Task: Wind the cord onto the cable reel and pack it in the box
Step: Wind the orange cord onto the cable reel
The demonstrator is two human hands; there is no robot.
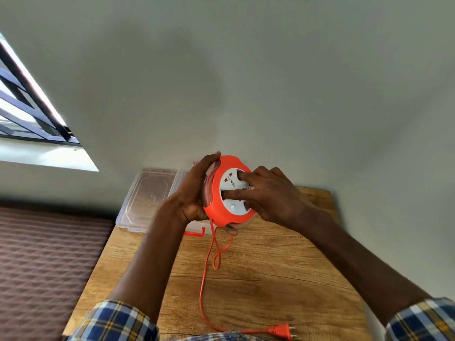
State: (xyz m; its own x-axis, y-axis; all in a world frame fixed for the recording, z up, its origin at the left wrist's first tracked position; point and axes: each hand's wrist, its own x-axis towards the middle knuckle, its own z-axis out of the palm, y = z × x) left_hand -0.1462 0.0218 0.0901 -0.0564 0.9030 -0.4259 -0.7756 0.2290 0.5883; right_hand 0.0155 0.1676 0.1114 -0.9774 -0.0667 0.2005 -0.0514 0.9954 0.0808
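An orange cable reel point(216, 193) with a white socket face is held above the wooden table point(266, 274). My left hand point(194, 190) grips its left rim and back, fingers curled round it. My right hand point(266, 193) lies on the white face with two fingers pushed into its recesses. The orange cord point(204, 279) hangs from the reel's bottom, loops once, and runs down the table to the orange plug point(280, 331) near the front edge. A clear plastic box point(147, 198) with an orange latch sits open behind the reel.
The table stands against a pale wall. A brown patterned mattress point(49, 262) lies to the left, below a barred window point(29, 112). Plaid sleeves show at the bottom corners.
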